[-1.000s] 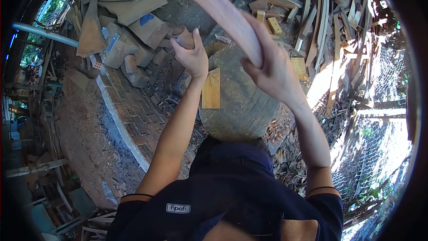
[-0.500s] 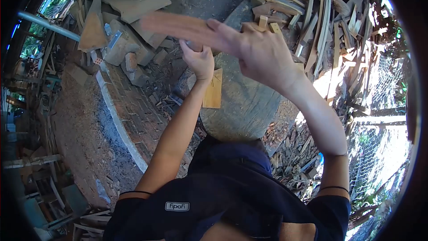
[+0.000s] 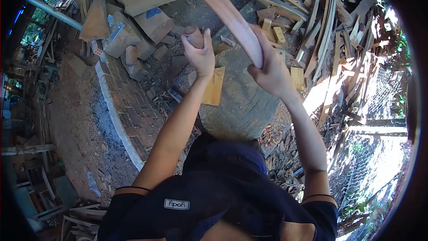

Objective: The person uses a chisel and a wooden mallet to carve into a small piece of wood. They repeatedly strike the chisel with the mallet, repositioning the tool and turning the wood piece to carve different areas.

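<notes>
My right hand (image 3: 270, 69) is wrapped round the lower end of a long, curved wooden piece (image 3: 225, 11), which slants up and to the left past the top edge. In my left hand (image 3: 200, 58) is a short, rounded brown wooden object (image 3: 194, 37), with the thumb and fingers around it. The two held things are apart. Below my hands stands a large wooden block (image 3: 240, 102) with a worn top. A flat yellowish board (image 3: 215, 90) lies at its left side, just below my left wrist.
Curved wooden strips (image 3: 327, 22) and offcuts are heaped at the upper right. Wide boards (image 3: 142, 0) lie at the upper left near a concrete block (image 3: 118, 40). A pale curb (image 3: 113, 111) edges the brickwork on the left. Wire mesh (image 3: 370, 165) stands at the right.
The curved piece has swung from nearly level to a steep slant, as my right hand moved down. My left hand is now apart from it, and its rounded object shows more clearly.
</notes>
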`<action>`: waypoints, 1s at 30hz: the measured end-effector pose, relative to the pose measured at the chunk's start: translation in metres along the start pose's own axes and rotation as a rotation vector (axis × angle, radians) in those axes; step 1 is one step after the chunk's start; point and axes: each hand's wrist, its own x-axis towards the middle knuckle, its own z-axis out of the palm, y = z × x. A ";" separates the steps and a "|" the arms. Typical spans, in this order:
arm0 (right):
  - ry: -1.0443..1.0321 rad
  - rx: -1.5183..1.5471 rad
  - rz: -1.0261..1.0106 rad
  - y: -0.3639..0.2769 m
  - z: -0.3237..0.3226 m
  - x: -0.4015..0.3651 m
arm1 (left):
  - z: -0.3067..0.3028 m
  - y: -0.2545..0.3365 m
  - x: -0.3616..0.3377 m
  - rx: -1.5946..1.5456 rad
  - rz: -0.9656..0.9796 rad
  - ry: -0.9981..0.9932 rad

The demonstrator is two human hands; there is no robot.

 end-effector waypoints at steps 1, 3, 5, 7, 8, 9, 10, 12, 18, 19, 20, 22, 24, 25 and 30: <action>0.102 0.178 0.018 0.011 0.012 -0.009 | -0.003 -0.005 0.004 -0.089 -0.070 0.042; -0.030 0.161 0.204 0.035 0.030 -0.029 | -0.013 0.005 0.011 -0.251 -0.173 0.088; -0.122 0.147 0.325 0.052 0.047 -0.050 | -0.023 -0.008 0.019 -0.305 -0.228 0.150; -0.270 0.111 0.418 0.062 0.064 -0.070 | -0.039 -0.018 0.024 -0.322 -0.249 0.170; -0.268 0.120 0.420 0.069 0.073 -0.077 | -0.047 -0.027 0.026 -0.350 -0.339 0.260; -0.289 0.134 0.439 0.075 0.081 -0.084 | -0.056 -0.038 0.026 -0.378 -0.430 0.350; -0.310 0.147 0.459 0.080 0.087 -0.090 | -0.066 -0.043 0.026 -0.397 -0.463 0.405; -0.275 0.167 0.470 0.087 0.096 -0.100 | -0.082 -0.047 0.025 -0.345 -0.596 0.586; -0.169 0.191 0.567 0.108 0.112 -0.119 | -0.099 -0.026 0.028 -0.363 -0.731 0.700; -0.173 0.175 0.580 0.108 0.110 -0.119 | -0.099 -0.025 0.029 -0.405 -0.754 0.694; -0.177 0.173 0.583 0.107 0.110 -0.120 | -0.098 -0.027 0.029 -0.403 -0.757 0.696; -0.188 0.155 0.598 0.106 0.110 -0.118 | -0.096 -0.031 0.032 -0.461 -0.725 0.607; -0.185 0.141 0.588 0.106 0.111 -0.117 | -0.100 -0.027 0.035 -0.454 -0.759 0.348; -0.184 0.133 0.578 0.107 0.112 -0.119 | -0.100 -0.023 0.036 -0.438 -0.782 0.088; -0.170 0.127 0.558 0.109 0.116 -0.119 | -0.090 -0.033 0.005 0.633 -0.280 -0.929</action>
